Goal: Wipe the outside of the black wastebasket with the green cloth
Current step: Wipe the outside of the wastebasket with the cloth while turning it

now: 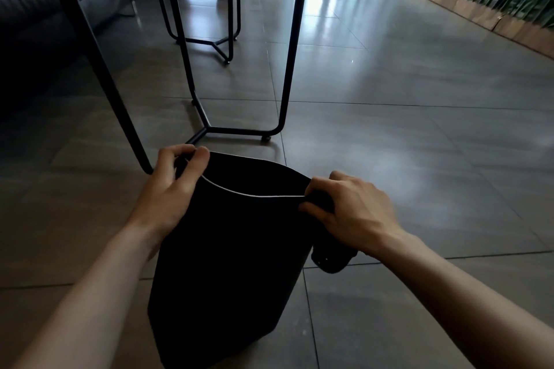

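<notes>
1. The black wastebasket (227, 263) stands upright on the floor (419, 159), directly between both hands.
2. The left hand (171, 186) pinches its far-left rim.
3. The right hand (350, 207) grips the right rim, a dark cloth (329, 260) bunched beneath it.

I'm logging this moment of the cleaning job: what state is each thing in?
wastebasket: upright on the floor, open top, held at the rim on both sides.
cloth: dark in this light, bunched under the right hand, hanging beside the rim.
left hand: grip pinching the rim.
right hand: grip closed on cloth and rim.
</notes>
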Demonstrator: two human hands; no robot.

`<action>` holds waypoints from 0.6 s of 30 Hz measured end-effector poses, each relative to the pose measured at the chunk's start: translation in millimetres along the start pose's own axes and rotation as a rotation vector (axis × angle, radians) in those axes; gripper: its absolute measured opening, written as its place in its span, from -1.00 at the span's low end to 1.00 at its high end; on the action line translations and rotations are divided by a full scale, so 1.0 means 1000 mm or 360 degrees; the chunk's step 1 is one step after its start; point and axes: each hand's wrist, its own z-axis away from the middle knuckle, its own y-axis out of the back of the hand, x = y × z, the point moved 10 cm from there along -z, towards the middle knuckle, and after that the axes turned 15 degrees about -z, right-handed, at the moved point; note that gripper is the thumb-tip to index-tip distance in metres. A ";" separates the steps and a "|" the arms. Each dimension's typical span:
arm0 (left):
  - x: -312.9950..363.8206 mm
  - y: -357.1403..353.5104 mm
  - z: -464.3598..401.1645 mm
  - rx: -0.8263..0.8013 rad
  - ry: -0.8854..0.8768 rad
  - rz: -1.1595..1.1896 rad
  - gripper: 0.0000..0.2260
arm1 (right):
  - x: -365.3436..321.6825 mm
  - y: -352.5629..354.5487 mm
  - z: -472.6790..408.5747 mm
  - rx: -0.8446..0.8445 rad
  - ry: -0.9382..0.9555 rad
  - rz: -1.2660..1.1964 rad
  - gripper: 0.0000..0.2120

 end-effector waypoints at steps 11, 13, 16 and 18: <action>-0.028 -0.008 -0.010 -0.0090 0.0116 0.0324 -0.56 | -0.057 0.012 0.045 0.0172 0.0139 0.0305 -0.70; -0.032 -0.007 -0.011 -0.0101 0.0129 0.0309 -0.50 | -0.064 0.010 0.054 0.0192 0.0115 0.0345 -0.71; -0.032 -0.001 -0.014 -0.0083 0.0069 0.0287 -0.49 | -0.065 0.005 0.065 0.0144 0.0051 0.0214 -0.68; -0.034 0.004 -0.012 -0.0082 0.0052 0.0214 -0.48 | -0.055 0.011 0.071 0.0155 -0.0056 -0.0111 -0.66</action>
